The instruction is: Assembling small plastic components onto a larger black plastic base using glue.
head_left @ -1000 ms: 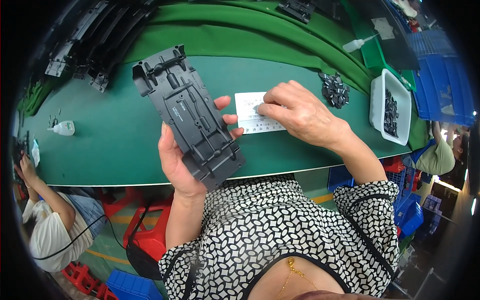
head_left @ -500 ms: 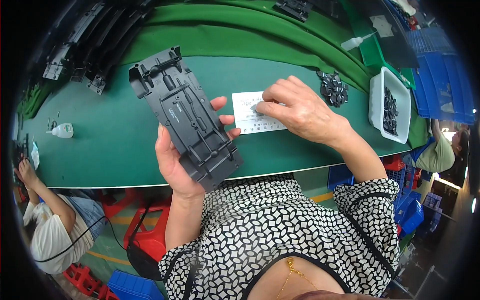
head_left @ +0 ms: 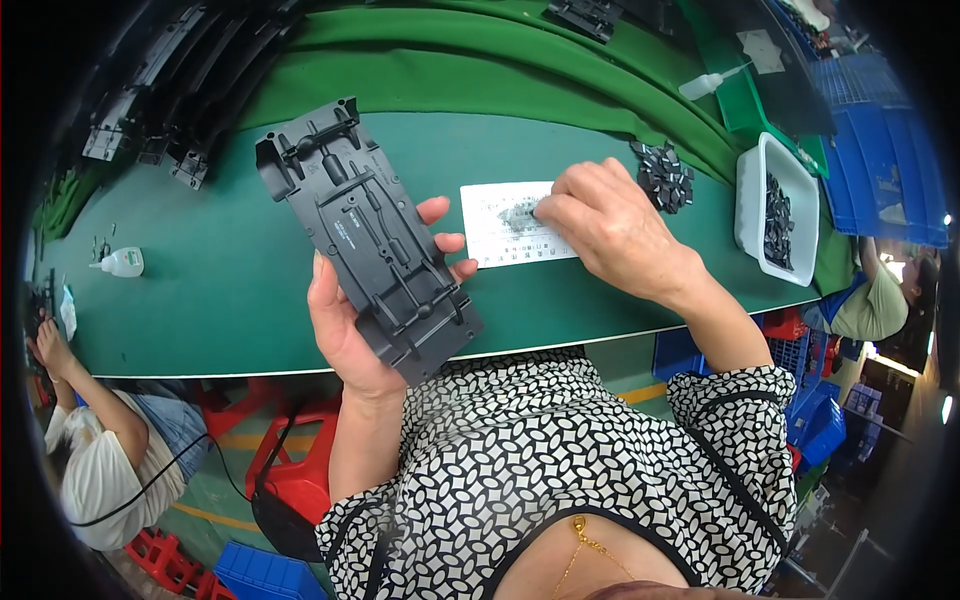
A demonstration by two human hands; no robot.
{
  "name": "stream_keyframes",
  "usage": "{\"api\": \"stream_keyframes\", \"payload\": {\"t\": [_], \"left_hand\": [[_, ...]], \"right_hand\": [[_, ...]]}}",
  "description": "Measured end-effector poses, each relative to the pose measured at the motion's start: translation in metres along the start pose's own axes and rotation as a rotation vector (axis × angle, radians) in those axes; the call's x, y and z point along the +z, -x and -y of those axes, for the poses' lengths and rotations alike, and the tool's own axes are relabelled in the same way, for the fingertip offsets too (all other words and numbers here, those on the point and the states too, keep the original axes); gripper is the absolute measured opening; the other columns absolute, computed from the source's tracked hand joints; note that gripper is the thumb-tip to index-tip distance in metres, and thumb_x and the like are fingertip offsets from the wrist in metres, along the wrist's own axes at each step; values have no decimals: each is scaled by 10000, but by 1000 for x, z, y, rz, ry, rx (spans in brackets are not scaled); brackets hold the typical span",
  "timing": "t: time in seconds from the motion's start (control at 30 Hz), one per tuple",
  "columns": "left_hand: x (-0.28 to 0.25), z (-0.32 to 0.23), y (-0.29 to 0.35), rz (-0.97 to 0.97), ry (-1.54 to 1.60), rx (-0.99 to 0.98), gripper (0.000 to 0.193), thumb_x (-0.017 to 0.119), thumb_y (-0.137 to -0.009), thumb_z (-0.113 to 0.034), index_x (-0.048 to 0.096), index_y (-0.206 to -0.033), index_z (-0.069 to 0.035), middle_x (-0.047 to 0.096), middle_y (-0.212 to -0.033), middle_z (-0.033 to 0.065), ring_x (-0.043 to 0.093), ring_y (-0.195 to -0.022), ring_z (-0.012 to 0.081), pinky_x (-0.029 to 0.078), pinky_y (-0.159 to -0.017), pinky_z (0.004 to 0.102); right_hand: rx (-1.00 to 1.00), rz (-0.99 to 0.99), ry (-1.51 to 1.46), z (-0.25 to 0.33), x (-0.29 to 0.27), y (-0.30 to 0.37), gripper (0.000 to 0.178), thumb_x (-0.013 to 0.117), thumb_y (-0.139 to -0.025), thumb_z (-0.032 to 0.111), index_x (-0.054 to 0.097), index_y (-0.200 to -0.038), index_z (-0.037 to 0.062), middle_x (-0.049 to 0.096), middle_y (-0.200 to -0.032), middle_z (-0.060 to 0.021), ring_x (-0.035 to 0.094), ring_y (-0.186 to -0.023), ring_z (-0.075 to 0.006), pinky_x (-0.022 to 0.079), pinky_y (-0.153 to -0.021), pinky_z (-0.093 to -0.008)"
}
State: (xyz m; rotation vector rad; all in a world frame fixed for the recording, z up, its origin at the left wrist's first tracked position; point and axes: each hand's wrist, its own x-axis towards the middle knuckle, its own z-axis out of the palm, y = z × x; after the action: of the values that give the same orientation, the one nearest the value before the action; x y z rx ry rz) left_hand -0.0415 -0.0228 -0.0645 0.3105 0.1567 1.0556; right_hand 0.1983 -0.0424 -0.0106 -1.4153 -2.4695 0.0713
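Note:
My left hand (head_left: 352, 335) is wrapped round a black plastic toy-car chassis (head_left: 368, 235), thumb on one side and fingers on the other. The chassis is tilted, its moulded axles and shafts facing up. To its right a white printed card (head_left: 490, 245) lies flat on the table, with a grey smudge at its middle. My right hand (head_left: 615, 230) is over the card's right part, fingers curled and pinched together at the smudge. Whatever is between those fingertips is hidden or too small to name.
A pile of small black parts (head_left: 664, 178) lies right of the card, near a white tray (head_left: 748, 200) holding more. Glue bottles stand left (head_left: 124, 262) and lie far right (head_left: 702, 86). Long black mouldings (head_left: 190, 100) fill the far left. A co-worker's hand (head_left: 52, 350) shows at left.
My right hand has shifted slightly right across the card, uncovering more of the grey smudge. The chassis stays in my left hand, almost unmoved.

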Motion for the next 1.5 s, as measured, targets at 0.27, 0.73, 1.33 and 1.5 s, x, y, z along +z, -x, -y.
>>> {"api": "stream_keyframes", "payload": {"t": [0.27,0.73,1.33,1.5], "left_hand": [[5,1,1,-34,3,25,622,285,-950,-495,348,-1354,-25,433,-1300,293,567,-1056,359,495,-868,509],[5,0,1,-33,31,20,608,281,-954,-485,341,-1356,-32,432,-1299,296,564,-1059,365,497,-869,514],[3,0,2,-31,6,29,594,290,-954,-478,351,-1340,-30,443,-1285,298,574,-1046,360,497,-872,511],[5,1,2,-46,22,31,597,295,-952,-480,351,-1340,-30,446,-1281,297,577,-1042,359,498,-870,509]], "right_hand": [[520,143,-556,8,-18,-4,146,614,-837,119,633,-861,-24,569,-784,-113,570,-710,-241,455,-657,-355],[653,166,-446,-1,-12,-13,218,630,-789,171,616,-796,-47,584,-742,-122,542,-657,-198,436,-600,-338],[463,129,-351,7,-2,-16,165,624,-766,135,603,-778,-29,591,-760,-137,568,-655,-246,441,-597,-360],[528,155,-365,4,-6,-19,167,607,-772,136,606,-778,-30,592,-771,-139,571,-678,-249,440,-603,-361]]}}
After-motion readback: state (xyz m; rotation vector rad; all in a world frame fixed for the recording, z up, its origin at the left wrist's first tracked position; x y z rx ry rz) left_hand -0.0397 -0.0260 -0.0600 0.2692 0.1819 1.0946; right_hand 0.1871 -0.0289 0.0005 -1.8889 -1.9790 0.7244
